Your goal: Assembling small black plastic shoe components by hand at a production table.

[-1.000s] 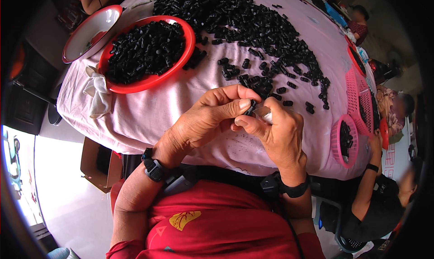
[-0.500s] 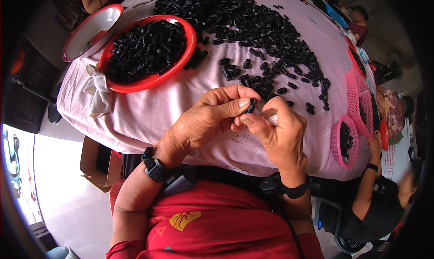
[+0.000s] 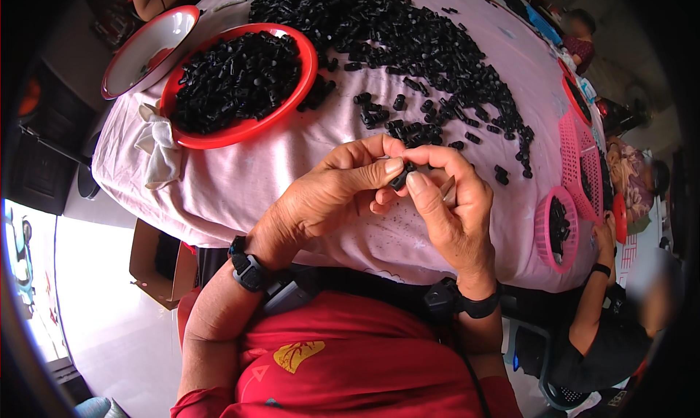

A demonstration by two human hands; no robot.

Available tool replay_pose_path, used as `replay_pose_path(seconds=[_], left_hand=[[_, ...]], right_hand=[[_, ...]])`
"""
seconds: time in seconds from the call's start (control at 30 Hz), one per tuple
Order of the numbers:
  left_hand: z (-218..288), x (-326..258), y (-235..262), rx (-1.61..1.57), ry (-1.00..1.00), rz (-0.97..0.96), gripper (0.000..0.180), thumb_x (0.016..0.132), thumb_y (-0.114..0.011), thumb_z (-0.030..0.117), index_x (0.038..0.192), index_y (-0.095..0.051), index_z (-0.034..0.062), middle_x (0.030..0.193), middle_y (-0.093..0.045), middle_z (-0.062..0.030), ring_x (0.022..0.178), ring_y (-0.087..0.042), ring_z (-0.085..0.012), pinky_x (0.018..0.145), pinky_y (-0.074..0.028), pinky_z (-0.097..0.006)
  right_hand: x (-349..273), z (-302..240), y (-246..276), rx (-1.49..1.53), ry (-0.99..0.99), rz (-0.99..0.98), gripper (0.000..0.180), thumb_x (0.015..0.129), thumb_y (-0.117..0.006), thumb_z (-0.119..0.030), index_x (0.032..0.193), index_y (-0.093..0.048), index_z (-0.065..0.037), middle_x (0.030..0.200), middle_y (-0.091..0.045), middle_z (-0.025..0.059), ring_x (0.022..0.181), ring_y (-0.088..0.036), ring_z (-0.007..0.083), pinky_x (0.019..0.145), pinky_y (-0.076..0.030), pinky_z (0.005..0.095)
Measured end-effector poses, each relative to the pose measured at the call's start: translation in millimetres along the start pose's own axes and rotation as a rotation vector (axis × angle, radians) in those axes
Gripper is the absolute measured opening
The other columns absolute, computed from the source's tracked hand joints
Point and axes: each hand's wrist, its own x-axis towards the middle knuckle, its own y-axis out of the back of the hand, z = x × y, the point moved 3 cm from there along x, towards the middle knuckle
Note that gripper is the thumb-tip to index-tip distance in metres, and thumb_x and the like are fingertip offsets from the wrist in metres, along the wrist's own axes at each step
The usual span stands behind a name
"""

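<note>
Between the thumb and forefinger of my left hand (image 3: 339, 181) is a small black cylindrical piece (image 3: 399, 179), like a short plastic cap or sleeve. My right hand (image 3: 456, 203) meets it, with thumb and forefinger tips at the piece's right side. A thin, pale, blade-like tool (image 3: 448, 188) sticks out among the right hand's curled fingers; most of it is hidden. Both hands are closed, above the near part of the pink cloth. Just beyond my fingers lie several loose black pieces (image 3: 415, 132) of the same sort.
A large heap of black pieces (image 3: 364, 24) covers the table's far side. At left stand a full red basin (image 3: 312, 68) and a white red-rimmed basin (image 3: 117, 79), with a white cloth (image 3: 159, 155) nearby. Pink baskets (image 3: 541, 232) stand at right, near a co-worker's arm (image 3: 592, 301).
My right forefinger has stretched out to the black piece and its thumb has come onto it. The wrist has turned, showing more of the pale tool. The left hand is nearly still.
</note>
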Motion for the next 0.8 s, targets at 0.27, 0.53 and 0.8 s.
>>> replay_pose_path(seconds=[0.27, 0.53, 0.8], left_hand=[[5.5, 1.6, -8.7, -0.049, -0.056, 0.015, 0.026, 0.093, -0.062, 0.021, 0.114, -0.056, 0.0058, 0.091, -0.062, -0.0017, 0.072, -0.054, -0.0064, 0.067, -0.046, -0.020], [6.3, 1.4, -0.4, 0.119, -0.132, -0.015, 0.024, 0.096, -0.057, 0.017, 0.116, -0.057, 0.0046, 0.098, -0.061, -0.0026, 0.079, -0.057, -0.0061, 0.073, -0.048, -0.021], [4.7, 1.6, -2.9, 0.151, -0.134, 0.002, 0.025, 0.095, -0.058, 0.020, 0.114, -0.059, 0.0032, 0.100, -0.061, -0.0015, 0.090, -0.058, -0.0091, 0.081, -0.048, -0.024]], right_hand=[[0.9, 1.9, -0.5, 0.093, -0.001, 0.159, 0.012, 0.091, -0.062, -0.007, 0.099, -0.058, 0.000, 0.078, -0.070, 0.0068, 0.067, -0.067, 0.0086, 0.060, -0.051, 0.0207], [-2.8, -3.9, -2.7, -0.196, 0.114, 0.127, 0.015, 0.084, -0.071, -0.008, 0.091, -0.059, -0.002, 0.073, -0.066, 0.0062, 0.065, -0.067, 0.0113, 0.055, -0.050, 0.0241], [-2.7, -6.6, 2.1, -0.411, 0.080, 0.102, 0.036, 0.076, -0.081, -0.030, 0.081, -0.057, -0.004, 0.068, -0.063, 0.0075, 0.056, -0.064, 0.0187, 0.049, -0.048, 0.0294]])
